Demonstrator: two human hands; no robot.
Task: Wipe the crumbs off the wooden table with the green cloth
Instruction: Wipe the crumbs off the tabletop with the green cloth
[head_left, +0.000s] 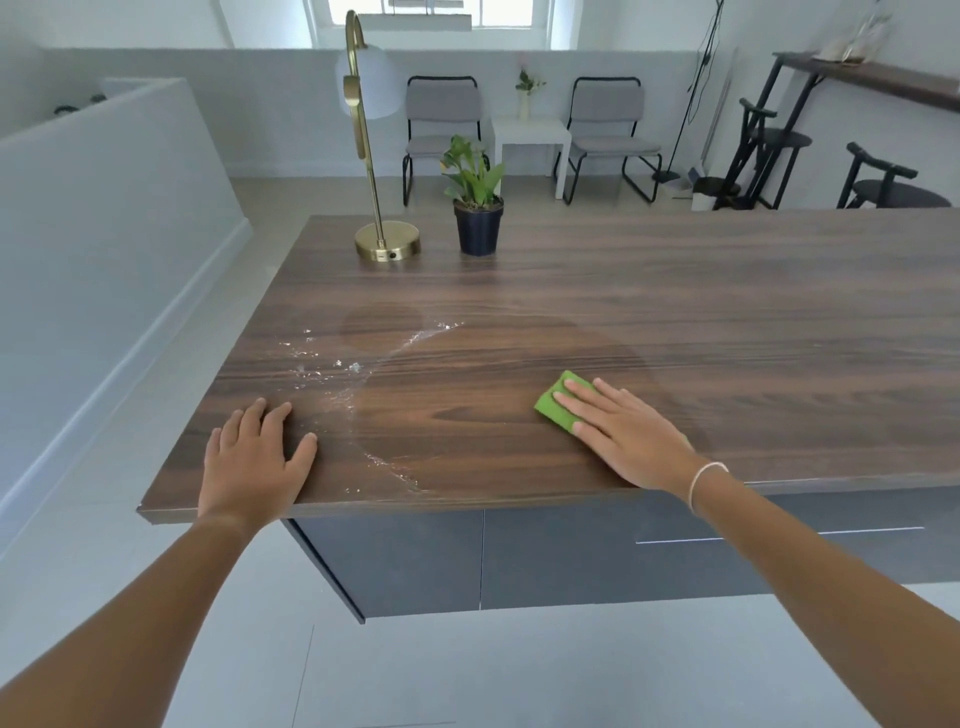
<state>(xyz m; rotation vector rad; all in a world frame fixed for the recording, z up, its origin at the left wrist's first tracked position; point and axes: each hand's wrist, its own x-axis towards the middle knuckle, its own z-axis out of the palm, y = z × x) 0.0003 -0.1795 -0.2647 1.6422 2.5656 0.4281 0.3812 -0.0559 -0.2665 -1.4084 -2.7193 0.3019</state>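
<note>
The green cloth (563, 400) lies folded into a small pad on the wooden table (675, 312), toward the near edge, and the right hand (628, 434) rests flat on top of it, fingers straight and slightly spread, pressing down rather than pinching; only the cloth's far-left corner and edge show beyond the fingertips. A thin white band (702, 480) circles that wrist. Around the cloth the wood looks darker and smoother in a broad rounded patch, and at the left rim of that patch the crumbs (332, 364) lie as pale specks and a thin whitish arc that curves from behind and left of the cloth down to the near edge. Further left of the cloth, past the crumbs, the left hand (254, 457) lies palm down on the tabletop by the near-left corner, fingers loosely apart, holding nothing. Well behind the cloth, near the far edge, a brass lamp (382, 228) stands on its round base with a white shade, and just to its right is a potted plant (477, 208) in a dark pot. Nothing lies between the cloth and the crumbs. Below the near edge, dark cabinet fronts (545, 556) show. Beyond the table stand two grey chairs (608, 135), a small white side table between them, and dark stools further right.
</note>
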